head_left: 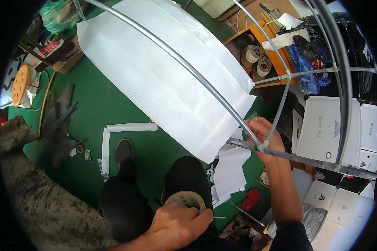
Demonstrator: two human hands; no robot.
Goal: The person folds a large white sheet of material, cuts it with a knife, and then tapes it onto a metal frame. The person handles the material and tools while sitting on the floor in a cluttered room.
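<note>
A roll of tape (191, 195) rests over my thigh, and my left hand (176, 224) is closed around its near side. A thin pale stick-like piece (219, 217) pokes out by the thumb. My right hand (264, 131) is raised behind a joint of the grey metal tube frame (184, 62), fingers curled. A small clear scrap shows at its fingertips, too faint to name; the frame partly hides the palm. Beneath the tubes spreads a large white textured sheet (163, 75), its near corner close to my knee.
White strips (132, 127) and a cut white piece (230, 171) lie on the green floor (96, 100). White boxes (328, 129) are stacked at right, near a wooden shelf (276, 54) with shoes. Camouflage cloth (42, 201) covers the lower left.
</note>
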